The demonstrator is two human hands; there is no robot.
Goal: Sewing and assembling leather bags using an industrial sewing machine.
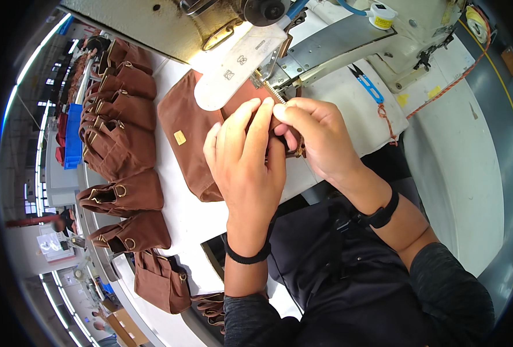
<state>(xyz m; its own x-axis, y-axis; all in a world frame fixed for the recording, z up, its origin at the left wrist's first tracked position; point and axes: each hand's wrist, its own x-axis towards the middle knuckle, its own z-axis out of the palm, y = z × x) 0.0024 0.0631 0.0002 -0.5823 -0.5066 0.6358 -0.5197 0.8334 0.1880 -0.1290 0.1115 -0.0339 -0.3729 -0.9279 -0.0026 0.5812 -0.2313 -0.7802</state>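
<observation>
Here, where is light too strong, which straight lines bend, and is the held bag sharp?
Head view: strong glow on the sewing machine beside its white plate; a ceiling light strip at left bends; the held brown bag looks fairly sharp.

No words can be read with certainty. Small dark symbols (228, 74) and a tiny line of print mark the pale rounded plate (213, 95) on the sewing machine (337, 49). A yellow label (383, 24) on the white fitting (382, 11) and a gold-coloured tag (179, 137) on the brown bag (188, 159) are too small to decipher.
</observation>
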